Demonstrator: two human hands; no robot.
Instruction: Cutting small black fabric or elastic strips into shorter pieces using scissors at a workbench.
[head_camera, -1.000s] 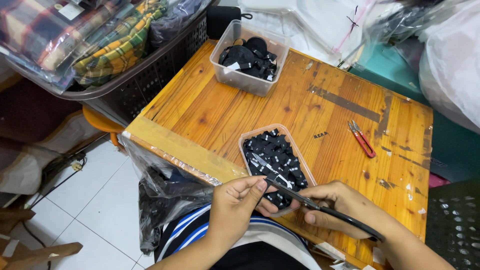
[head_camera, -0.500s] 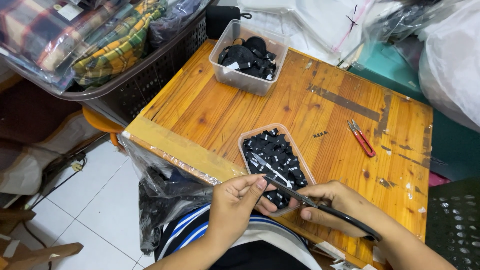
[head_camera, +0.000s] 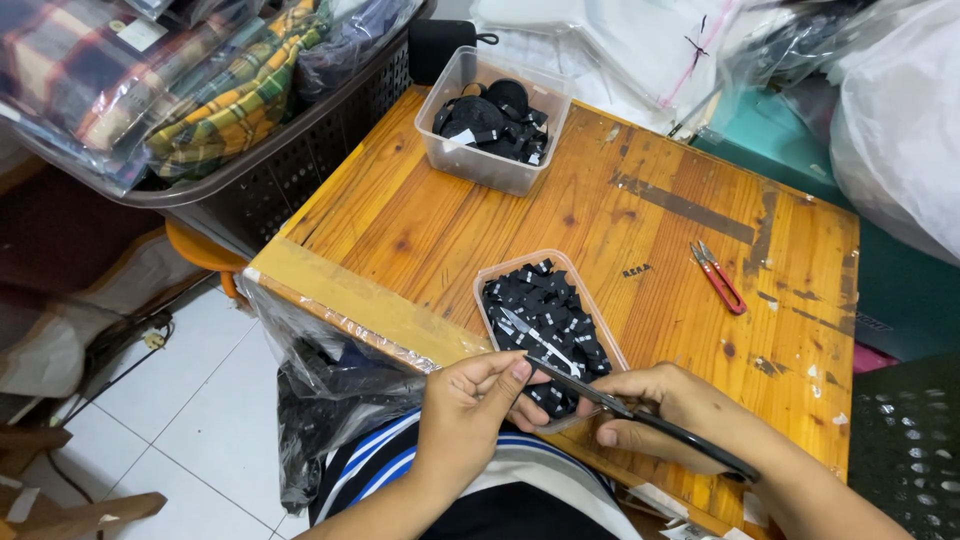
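Person seated at a wooden bench (head_camera: 640, 215), seen from above. The right hand (head_camera: 665, 415) is closed around the handles of black scissors (head_camera: 590, 392), blades open and pointing toward the left hand (head_camera: 470, 410). The left hand pinches something small at its fingertips, just at the blades; what it is cannot be made out. Directly beyond both hands lies a clear tray of small black pieces (head_camera: 548, 325). These look light and limp, best taken by an edge between thumb and forefinger. Farther off stand a clear tub of black rolls (head_camera: 490, 125) and red snips (head_camera: 717, 277).
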